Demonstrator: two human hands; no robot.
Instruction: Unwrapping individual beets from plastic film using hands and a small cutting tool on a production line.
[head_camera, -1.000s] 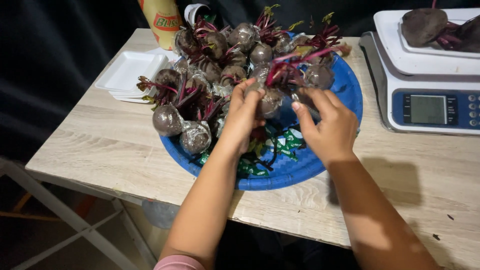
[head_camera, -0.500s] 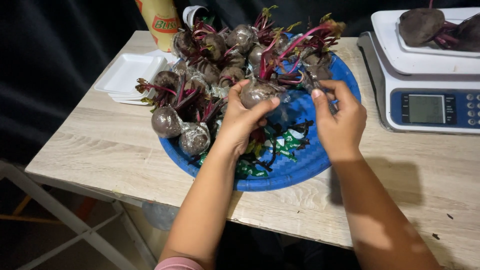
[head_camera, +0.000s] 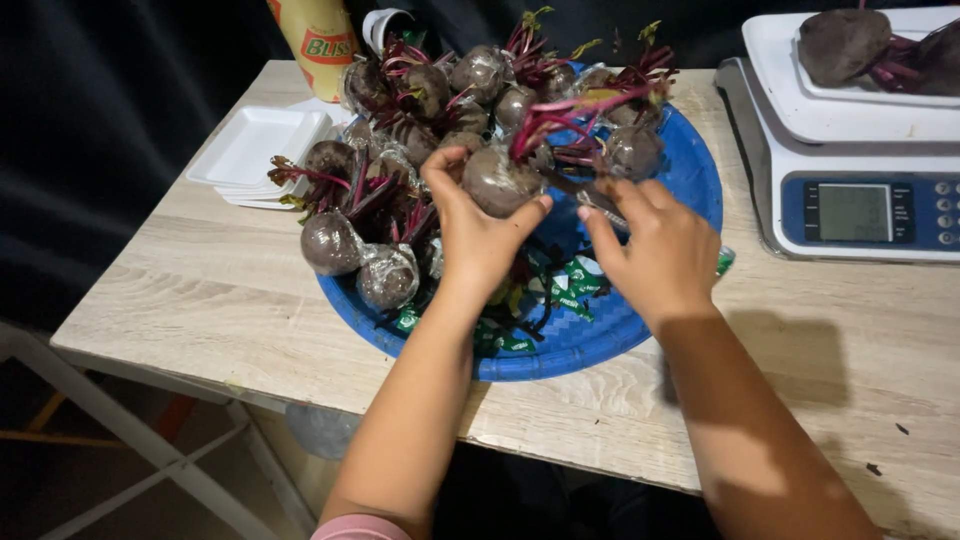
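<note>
My left hand grips a film-wrapped beetroot with red stalks, lifted just above a wide blue tray. My right hand is beside it, fingers pinching the clear wrap at the beetroot's right side. Several more wrapped beetroots with purple stems are piled on the tray's left and far parts. Green printed labels lie on the tray under my hands.
A white digital scale stands at the right, with unwrapped beetroots on its pan. A stack of white foam trays lies at the left. A yellow packet stands at the back. The wooden table's front edge is near me.
My left hand has lifted one beetroot off the pile and brought it toward me. My right hand moved in from the right onto its wrap.
</note>
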